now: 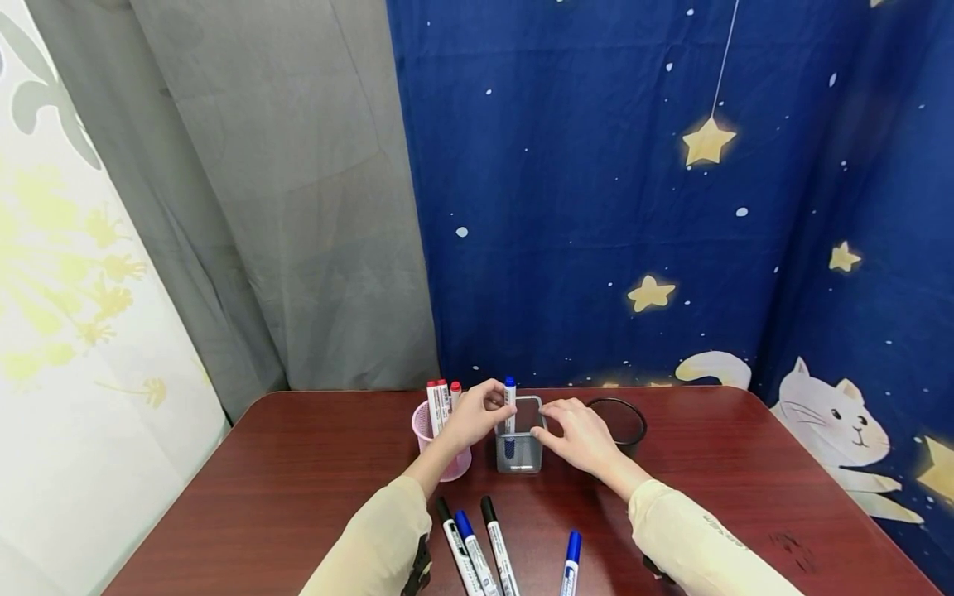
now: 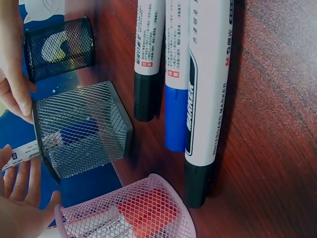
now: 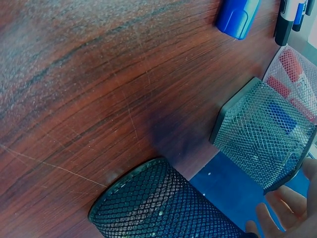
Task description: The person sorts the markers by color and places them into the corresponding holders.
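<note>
Okay, so on my end the head feed shows a left hand [image 1: 475, 416] with its thumb laid across a white marker with blue ends [image 1: 510, 424], fingertips up against the other side. Looks like a light pinch to me, though I can't tell how firm it is. The marker's upright, lower part down inside a grey square wire-mesh holder [image 1: 526, 460], over toward its left side, with the blue cap showing through the mesh.

Over on the other side I've got the right hand [image 1: 585, 434] at the holder's right edge, thumb and forefinger spread wide with the tips at the rim. Fingers are fairly straight, and no marker in that one.

Just left of the grey holder there's a pink round mesh cup [image 1: 457, 471] with three white markers with red ends [image 1: 437, 407] in it. Off to the right, partly behind the right hand in the head view, is a black round mesh cup [image 3: 158, 213].

Nearer my side of the reddish-brown wooden table [image 1: 313, 463] I see four loose markers: two white markers with black caps [image 1: 501, 548], a white one with a blue cap [image 1: 477, 556] lying between them, and another blue-capped one [image 1: 570, 567] well off to their right. Backdrop's a grey curtain [image 1: 298, 207] plus a dark blue one with yellow stars [image 1: 559, 199].
</note>
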`<move>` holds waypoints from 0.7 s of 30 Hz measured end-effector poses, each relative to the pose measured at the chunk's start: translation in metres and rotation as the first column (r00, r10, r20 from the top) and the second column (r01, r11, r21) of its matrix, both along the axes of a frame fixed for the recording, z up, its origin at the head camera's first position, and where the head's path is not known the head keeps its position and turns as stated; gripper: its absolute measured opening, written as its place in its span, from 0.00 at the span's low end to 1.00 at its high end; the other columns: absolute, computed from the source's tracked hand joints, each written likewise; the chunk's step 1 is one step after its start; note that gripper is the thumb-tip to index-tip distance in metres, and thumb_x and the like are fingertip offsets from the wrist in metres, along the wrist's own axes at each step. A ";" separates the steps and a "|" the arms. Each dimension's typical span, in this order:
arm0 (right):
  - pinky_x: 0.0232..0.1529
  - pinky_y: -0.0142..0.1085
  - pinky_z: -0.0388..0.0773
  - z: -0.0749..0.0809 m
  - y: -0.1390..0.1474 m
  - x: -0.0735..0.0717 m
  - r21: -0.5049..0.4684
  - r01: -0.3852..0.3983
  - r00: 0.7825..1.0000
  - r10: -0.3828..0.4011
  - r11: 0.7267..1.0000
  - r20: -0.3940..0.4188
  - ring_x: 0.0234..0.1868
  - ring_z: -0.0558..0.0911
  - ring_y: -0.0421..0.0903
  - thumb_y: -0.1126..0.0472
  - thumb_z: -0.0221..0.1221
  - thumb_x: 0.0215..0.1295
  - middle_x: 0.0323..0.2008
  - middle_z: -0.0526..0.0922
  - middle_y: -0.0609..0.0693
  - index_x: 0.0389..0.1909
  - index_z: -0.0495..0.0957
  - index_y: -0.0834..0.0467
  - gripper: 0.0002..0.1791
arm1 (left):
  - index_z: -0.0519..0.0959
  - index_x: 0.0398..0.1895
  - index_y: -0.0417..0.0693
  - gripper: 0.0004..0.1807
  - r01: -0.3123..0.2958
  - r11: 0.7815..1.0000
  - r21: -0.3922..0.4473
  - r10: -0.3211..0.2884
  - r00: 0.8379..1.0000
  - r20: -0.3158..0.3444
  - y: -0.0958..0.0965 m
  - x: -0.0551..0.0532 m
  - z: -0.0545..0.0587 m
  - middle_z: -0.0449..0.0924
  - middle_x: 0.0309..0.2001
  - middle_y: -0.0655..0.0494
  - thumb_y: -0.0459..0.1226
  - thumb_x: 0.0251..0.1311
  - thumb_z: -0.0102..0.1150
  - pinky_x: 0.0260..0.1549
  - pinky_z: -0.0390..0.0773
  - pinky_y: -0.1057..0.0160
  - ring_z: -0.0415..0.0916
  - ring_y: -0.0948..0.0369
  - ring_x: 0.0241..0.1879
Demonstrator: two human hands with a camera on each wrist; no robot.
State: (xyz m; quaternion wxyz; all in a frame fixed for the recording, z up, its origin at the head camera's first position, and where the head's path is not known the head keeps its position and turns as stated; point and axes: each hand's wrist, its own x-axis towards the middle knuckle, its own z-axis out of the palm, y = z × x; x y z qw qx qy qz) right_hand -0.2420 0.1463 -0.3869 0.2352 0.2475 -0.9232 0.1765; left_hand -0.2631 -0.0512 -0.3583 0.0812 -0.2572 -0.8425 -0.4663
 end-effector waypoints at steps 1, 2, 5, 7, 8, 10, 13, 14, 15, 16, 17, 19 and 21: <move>0.42 0.45 0.70 0.000 0.000 0.000 -0.002 -0.001 1.000 0.001 1.000 0.001 0.43 0.73 0.47 0.47 0.59 0.53 0.41 0.78 0.51 0.41 0.79 0.59 0.22 | 0.73 0.35 0.39 0.10 0.001 1.000 -0.002 -0.001 1.000 -0.005 0.000 0.000 0.000 0.78 0.30 0.51 0.33 0.51 0.60 0.27 0.73 0.67 0.75 0.59 0.29; 0.42 0.45 0.70 0.000 0.000 0.000 -0.003 -0.002 1.000 0.002 1.000 0.002 0.43 0.73 0.47 0.47 0.59 0.53 0.41 0.78 0.51 0.42 0.79 0.59 0.22 | 0.73 0.35 0.40 0.10 0.000 1.000 -0.009 0.000 1.000 -0.012 0.000 0.000 -0.001 0.78 0.30 0.51 0.33 0.51 0.60 0.28 0.74 0.67 0.75 0.59 0.29; 0.42 0.45 0.70 0.000 0.000 0.001 -0.004 -0.002 1.000 0.002 1.000 0.004 0.44 0.73 0.48 0.47 0.59 0.53 0.41 0.78 0.51 0.42 0.79 0.60 0.22 | 0.73 0.35 0.40 0.10 -0.009 1.000 -0.026 0.008 1.000 -0.021 0.000 0.000 -0.002 0.78 0.30 0.51 0.33 0.51 0.61 0.29 0.73 0.67 0.75 0.59 0.31; 0.42 0.45 0.70 -0.001 0.000 0.001 -0.002 -0.003 1.000 0.003 1.000 0.004 0.44 0.73 0.48 0.47 0.59 0.53 0.41 0.78 0.51 0.42 0.79 0.59 0.22 | 0.73 0.36 0.41 0.10 -0.012 1.000 -0.028 0.011 0.999 -0.030 0.000 0.000 -0.002 0.78 0.31 0.51 0.33 0.51 0.60 0.29 0.73 0.66 0.75 0.58 0.32; 0.42 0.45 0.70 0.000 0.000 0.001 -0.001 -0.003 1.000 0.003 1.000 0.003 0.44 0.73 0.48 0.47 0.59 0.53 0.41 0.78 0.51 0.42 0.79 0.59 0.22 | 0.73 0.37 0.41 0.10 -0.013 1.000 -0.023 0.013 0.999 -0.032 0.000 0.000 -0.002 0.78 0.32 0.51 0.33 0.51 0.60 0.30 0.74 0.64 0.75 0.57 0.33; 0.42 0.45 0.70 0.000 0.000 0.001 -0.001 -0.003 1.000 0.003 1.000 0.003 0.44 0.73 0.48 0.47 0.59 0.53 0.41 0.78 0.51 0.42 0.79 0.59 0.22 | 0.74 0.38 0.42 0.11 -0.010 1.000 0.005 0.010 0.999 -0.033 0.001 0.001 0.000 0.78 0.33 0.51 0.33 0.51 0.60 0.32 0.74 0.60 0.75 0.54 0.35; 0.42 0.45 0.70 0.000 0.000 0.002 -0.002 0.000 1.000 0.000 1.000 0.006 0.44 0.73 0.48 0.47 0.59 0.53 0.41 0.78 0.51 0.42 0.79 0.59 0.22 | 0.74 0.40 0.41 0.13 -0.006 0.999 0.035 0.008 0.999 -0.041 0.001 0.001 0.003 0.78 0.36 0.49 0.33 0.51 0.60 0.37 0.72 0.54 0.74 0.52 0.40; 0.42 0.45 0.70 0.001 0.000 0.002 -0.001 0.001 1.000 -0.001 1.000 0.009 0.44 0.73 0.48 0.47 0.59 0.53 0.41 0.78 0.51 0.42 0.79 0.59 0.22 | 0.74 0.40 0.41 0.13 -0.006 0.999 0.044 0.008 0.999 -0.044 0.001 0.001 0.004 0.78 0.37 0.48 0.32 0.50 0.60 0.39 0.71 0.53 0.74 0.52 0.40; 0.42 0.46 0.70 0.001 0.000 0.002 0.000 0.003 1.000 -0.003 1.000 0.012 0.44 0.73 0.48 0.47 0.59 0.53 0.41 0.78 0.51 0.42 0.79 0.59 0.22 | 0.74 0.40 0.41 0.13 -0.007 0.999 0.047 0.010 0.999 -0.051 0.001 0.002 0.005 0.78 0.38 0.48 0.32 0.50 0.60 0.40 0.71 0.52 0.74 0.52 0.41; 0.43 0.46 0.70 0.001 0.000 0.002 0.000 0.004 1.000 -0.004 1.000 0.016 0.44 0.73 0.48 0.47 0.59 0.53 0.41 0.78 0.51 0.42 0.79 0.59 0.22 | 0.74 0.40 0.41 0.13 -0.007 0.999 0.048 0.010 0.998 -0.061 0.001 0.002 0.006 0.78 0.38 0.47 0.32 0.50 0.60 0.40 0.70 0.51 0.74 0.52 0.41; 0.43 0.46 0.70 0.001 0.000 0.002 0.002 0.005 1.000 -0.005 1.000 0.019 0.44 0.73 0.48 0.47 0.59 0.53 0.41 0.78 0.51 0.42 0.79 0.59 0.22 | 0.74 0.40 0.40 0.13 -0.009 0.999 0.048 0.012 0.997 -0.073 0.001 0.002 0.006 0.78 0.38 0.46 0.32 0.50 0.60 0.41 0.70 0.51 0.74 0.53 0.41; 0.43 0.46 0.70 0.001 0.000 0.002 0.005 0.008 1.000 -0.008 1.000 0.025 0.44 0.73 0.48 0.47 0.59 0.54 0.42 0.78 0.51 0.43 0.79 0.59 0.22 | 0.74 0.40 0.41 0.13 -0.015 0.999 0.051 0.020 0.996 -0.090 -0.001 0.003 0.008 0.77 0.38 0.47 0.32 0.50 0.60 0.41 0.70 0.52 0.74 0.54 0.41; 0.43 0.46 0.70 0.001 0.000 0.002 0.005 0.008 1.000 -0.008 1.000 0.030 0.44 0.73 0.48 0.47 0.59 0.54 0.42 0.78 0.51 0.43 0.79 0.59 0.22 | 0.74 0.40 0.41 0.13 -0.018 0.998 0.056 0.024 0.994 -0.104 -0.002 0.003 0.011 0.77 0.39 0.48 0.32 0.50 0.61 0.41 0.70 0.53 0.74 0.55 0.41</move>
